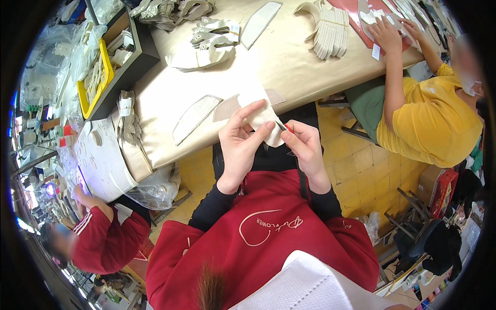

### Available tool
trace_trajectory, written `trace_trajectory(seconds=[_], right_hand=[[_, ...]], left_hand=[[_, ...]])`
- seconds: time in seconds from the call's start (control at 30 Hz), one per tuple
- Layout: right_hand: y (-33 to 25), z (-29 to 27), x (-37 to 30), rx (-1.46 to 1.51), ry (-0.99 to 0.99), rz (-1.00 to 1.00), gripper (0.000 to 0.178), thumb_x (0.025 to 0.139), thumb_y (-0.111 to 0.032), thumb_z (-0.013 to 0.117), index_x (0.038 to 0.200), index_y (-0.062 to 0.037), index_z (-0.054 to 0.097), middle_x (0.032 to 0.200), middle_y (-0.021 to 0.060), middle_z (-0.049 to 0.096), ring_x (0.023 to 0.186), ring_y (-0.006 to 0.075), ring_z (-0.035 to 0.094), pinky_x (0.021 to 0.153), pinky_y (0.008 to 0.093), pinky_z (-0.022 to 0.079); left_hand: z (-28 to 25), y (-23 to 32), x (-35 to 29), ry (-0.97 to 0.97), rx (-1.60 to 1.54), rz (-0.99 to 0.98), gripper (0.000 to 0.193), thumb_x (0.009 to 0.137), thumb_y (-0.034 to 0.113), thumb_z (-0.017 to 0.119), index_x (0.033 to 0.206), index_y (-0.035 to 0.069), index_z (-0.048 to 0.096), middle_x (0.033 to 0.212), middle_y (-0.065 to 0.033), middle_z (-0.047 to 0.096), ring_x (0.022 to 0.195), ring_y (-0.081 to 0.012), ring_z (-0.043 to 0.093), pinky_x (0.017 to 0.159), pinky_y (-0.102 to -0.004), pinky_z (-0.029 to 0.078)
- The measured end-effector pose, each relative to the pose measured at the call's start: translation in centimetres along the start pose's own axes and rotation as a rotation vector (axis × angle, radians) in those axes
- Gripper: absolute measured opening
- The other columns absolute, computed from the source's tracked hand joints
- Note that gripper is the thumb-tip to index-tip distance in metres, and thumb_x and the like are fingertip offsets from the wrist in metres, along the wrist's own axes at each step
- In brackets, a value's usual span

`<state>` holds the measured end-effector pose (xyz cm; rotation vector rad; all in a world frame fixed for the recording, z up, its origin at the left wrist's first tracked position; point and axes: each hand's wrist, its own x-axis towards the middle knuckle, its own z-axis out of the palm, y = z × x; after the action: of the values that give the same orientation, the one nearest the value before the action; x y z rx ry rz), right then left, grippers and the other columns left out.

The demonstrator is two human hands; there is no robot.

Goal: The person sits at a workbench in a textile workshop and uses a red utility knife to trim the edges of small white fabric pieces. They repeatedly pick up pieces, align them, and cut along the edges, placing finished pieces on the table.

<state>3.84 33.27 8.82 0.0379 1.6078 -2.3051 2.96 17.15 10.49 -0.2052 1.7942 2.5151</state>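
My left hand (pixel 238 140) is closed on a cream, curved cut piece of material (pixel 269 135), its thumb lying on the near face. In my right hand (pixel 306 149) is a small red tool with a dark pointed tip (pixel 287 128), pinched between thumb and fingers. The tip meets the right edge of the cream piece; whether it is a blade or a pen I cannot tell. Beyond my hands, a pinkish-beige flat piece (pixel 226 108) lies on the covered table (pixel 289 77). A grey half-oval piece (pixel 197 119) with a dark outline lies to its left.
Bundles of cut pieces (pixel 330 32) and another half-oval piece (pixel 261 23) lie farther back. A black box (pixel 135 57) and yellow tray (pixel 107 77) stand left. A co-worker in yellow (pixel 423 116) works at right, another in dark red (pixel 111 235) at left.
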Motion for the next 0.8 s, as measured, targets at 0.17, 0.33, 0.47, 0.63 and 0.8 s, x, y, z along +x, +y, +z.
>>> trace_trajectory(seconds=[0.17, 0.33, 0.47, 0.63, 0.8], right_hand=[[-0.1, -0.1, 0.1, 0.065, -0.009, 0.032, 0.024, 0.097, -0.019, 0.064, 0.082, -0.0004, 0.064, 0.070, -0.0059, 0.054, 0.065, 0.0009, 0.042, 0.057, 0.0192, 0.030], [0.2, 0.3, -0.2, -0.059, 0.071, -0.035, 0.023, 0.096, -0.019, 0.065, 0.083, -0.0004, 0.065, 0.067, -0.0056, 0.053, 0.063, 0.0006, 0.041, 0.055, 0.0196, 0.030], [0.8, 0.5, 0.2, -0.155, 0.120, -0.111, 0.023, 0.096, -0.020, 0.066, 0.085, 0.0001, 0.066, 0.065, -0.0047, 0.054, 0.060, 0.0006, 0.042, 0.052, 0.0199, 0.030], [0.9, 0.9, 0.4, -0.119, 0.154, -0.148, 0.022, 0.095, -0.019, 0.066, 0.085, 0.0011, 0.066, 0.064, -0.0035, 0.056, 0.060, 0.0009, 0.045, 0.052, 0.0195, 0.033], [0.1, 0.7, 0.2, -0.103, 0.128, -0.099, 0.021, 0.096, -0.018, 0.065, 0.088, 0.0023, 0.067, 0.068, -0.0030, 0.058, 0.064, 0.0007, 0.047, 0.054, 0.0194, 0.035]], left_hand=[[0.2, 0.1, 0.1, 0.007, -0.014, 0.001, 0.043, 0.084, -0.011, 0.069, 0.126, -0.005, 0.061, 0.116, -0.0083, 0.062, 0.103, -0.0149, 0.064, 0.085, -0.0273, 0.054], [0.5, 0.2, 0.0, 0.011, 0.148, 0.076, 0.041, 0.084, -0.011, 0.068, 0.124, -0.004, 0.063, 0.109, -0.0060, 0.059, 0.098, -0.0128, 0.063, 0.076, -0.0227, 0.057], [1.0, 0.0, -0.3, -0.010, 0.239, 0.140, 0.039, 0.085, -0.010, 0.068, 0.123, -0.004, 0.064, 0.106, -0.0048, 0.056, 0.095, -0.0114, 0.062, 0.070, -0.0197, 0.058], [1.4, -0.2, -0.6, 0.015, 0.193, 0.154, 0.039, 0.085, -0.010, 0.068, 0.124, -0.005, 0.062, 0.109, -0.0058, 0.055, 0.097, -0.0120, 0.062, 0.073, -0.0205, 0.058], [1.4, -0.6, -0.7, 0.034, 0.073, 0.086, 0.040, 0.086, -0.009, 0.069, 0.125, -0.005, 0.061, 0.112, -0.0065, 0.056, 0.101, -0.0132, 0.061, 0.076, -0.0221, 0.058]])
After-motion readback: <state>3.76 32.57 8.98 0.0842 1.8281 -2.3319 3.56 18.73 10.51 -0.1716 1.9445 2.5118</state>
